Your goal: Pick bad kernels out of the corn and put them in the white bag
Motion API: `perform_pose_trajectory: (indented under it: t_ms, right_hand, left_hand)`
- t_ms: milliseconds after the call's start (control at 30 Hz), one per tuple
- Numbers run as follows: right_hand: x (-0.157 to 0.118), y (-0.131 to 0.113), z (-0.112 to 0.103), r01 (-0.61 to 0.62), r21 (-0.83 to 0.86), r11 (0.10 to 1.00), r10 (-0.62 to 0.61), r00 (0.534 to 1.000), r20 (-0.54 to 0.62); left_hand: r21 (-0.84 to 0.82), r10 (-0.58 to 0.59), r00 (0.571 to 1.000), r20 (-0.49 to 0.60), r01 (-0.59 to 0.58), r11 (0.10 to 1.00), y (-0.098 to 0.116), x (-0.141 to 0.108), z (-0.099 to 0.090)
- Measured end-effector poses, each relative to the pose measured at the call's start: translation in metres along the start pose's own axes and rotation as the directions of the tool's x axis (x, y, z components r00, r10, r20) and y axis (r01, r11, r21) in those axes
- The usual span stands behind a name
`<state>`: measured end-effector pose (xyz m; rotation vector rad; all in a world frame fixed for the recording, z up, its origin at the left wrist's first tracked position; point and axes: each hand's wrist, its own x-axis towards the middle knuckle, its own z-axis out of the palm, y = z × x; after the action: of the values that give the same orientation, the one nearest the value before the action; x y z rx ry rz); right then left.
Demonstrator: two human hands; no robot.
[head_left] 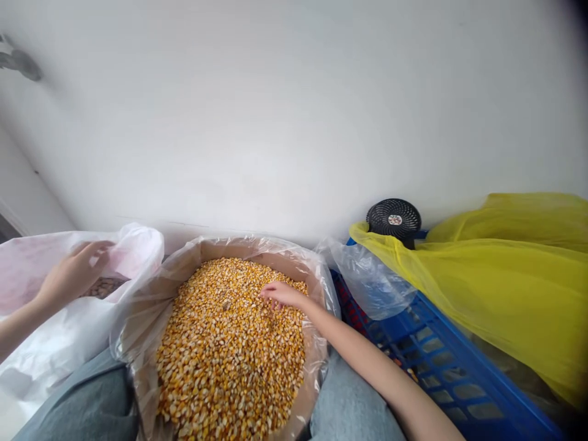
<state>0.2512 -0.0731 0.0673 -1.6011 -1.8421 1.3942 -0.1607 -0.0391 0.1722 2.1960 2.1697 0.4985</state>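
Observation:
Corn kernels [234, 343], yellow and whitish, fill a wide container lined with a clear plastic bag [138, 343] between my knees. My right hand [282, 294] is low over the upper right of the kernels. Its fingers are bent down and a little apart, with nothing visible in them. Over on the left, my left hand [78, 269] is above the mouth of a white bag [68, 337]. Thumb and fingers there are apart, holding nothing that I can see. Small brown pieces [105, 287] lie inside that bag, partly hidden by the hand.
A blue plastic crate [459, 380] stands on the right, with yellow mesh cloth [505, 294] draped over it. A clear plastic sheet [374, 282] hangs on its near edge. A small black fan [394, 220] sits behind, against the white wall [275, 122].

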Motion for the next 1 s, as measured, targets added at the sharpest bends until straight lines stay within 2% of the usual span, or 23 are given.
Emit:
perform_pose_trajectory:
  t_ms: [33, 100, 167, 233, 300, 333, 400, 467, 533, 600, 733, 833, 1000]
  right_hand:
    - [0.006, 0.003, -0.003, 0.021, -0.032, 0.999, -0.024, 0.996, -0.087]
    - [0.013, 0.007, -0.007, 0.090, -0.122, 0.988, -0.120, 0.956, -0.267]
    - [0.016, 0.010, -0.007, 0.164, -0.241, 0.957, -0.238, 0.918, -0.318]
    - [0.017, 0.012, -0.001, 0.243, -0.357, 0.902, -0.344, 0.904, -0.253]
    - [0.019, 0.013, 0.009, 0.317, -0.450, 0.835, -0.408, 0.905, -0.121]
    - [0.021, 0.014, 0.015, 0.352, -0.490, 0.798, -0.426, 0.903, -0.046]
    - [0.026, 0.017, 0.026, 0.406, -0.558, 0.724, -0.450, 0.891, 0.065]
    - [0.032, 0.020, 0.035, 0.420, -0.602, 0.679, -0.450, 0.886, 0.111]
    - [0.037, 0.024, 0.040, 0.389, -0.623, 0.678, -0.424, 0.900, 0.099]
    - [0.041, 0.026, 0.041, 0.351, -0.622, 0.700, -0.386, 0.919, 0.084]
    - [0.043, 0.028, 0.036, 0.313, -0.573, 0.758, -0.335, 0.940, 0.071]
    - [0.041, 0.031, 0.030, 0.250, -0.520, 0.817, -0.277, 0.961, 0.027]
    - [0.037, 0.034, 0.022, 0.080, -0.457, 0.886, -0.177, 0.969, -0.173]
  left_hand:
    - [-0.020, 0.036, 0.997, -0.063, -0.037, 0.999, 0.005, 0.002, 0.003]
    - [-0.099, 0.143, 0.981, -0.135, -0.156, 0.983, 0.024, 0.001, 0.009]
    - [-0.189, 0.291, 0.954, -0.068, -0.299, 0.935, 0.051, -0.001, 0.019]
    - [-0.258, 0.469, 0.881, 0.065, -0.439, 0.861, 0.080, -0.002, 0.040]
    - [-0.290, 0.616, 0.763, 0.196, -0.556, 0.779, 0.105, -0.003, 0.074]
    - [-0.284, 0.658, 0.712, 0.243, -0.597, 0.751, 0.115, -0.003, 0.093]
    - [-0.247, 0.741, 0.585, 0.328, -0.704, 0.666, 0.128, -0.008, 0.132]
    - [-0.207, 0.781, 0.510, 0.360, -0.773, 0.600, 0.133, -0.016, 0.164]
    - [-0.172, 0.806, 0.492, 0.330, -0.808, 0.564, 0.131, -0.024, 0.184]
    - [-0.157, 0.820, 0.493, 0.291, -0.821, 0.549, 0.126, -0.028, 0.193]
    - [-0.197, 0.844, 0.458, 0.281, -0.833, 0.518, 0.119, -0.026, 0.190]
    - [-0.195, 0.847, 0.460, 0.267, -0.835, 0.515, 0.118, -0.024, 0.186]
    - [-0.153, 0.845, 0.476, 0.244, -0.842, 0.518, 0.117, -0.030, 0.186]
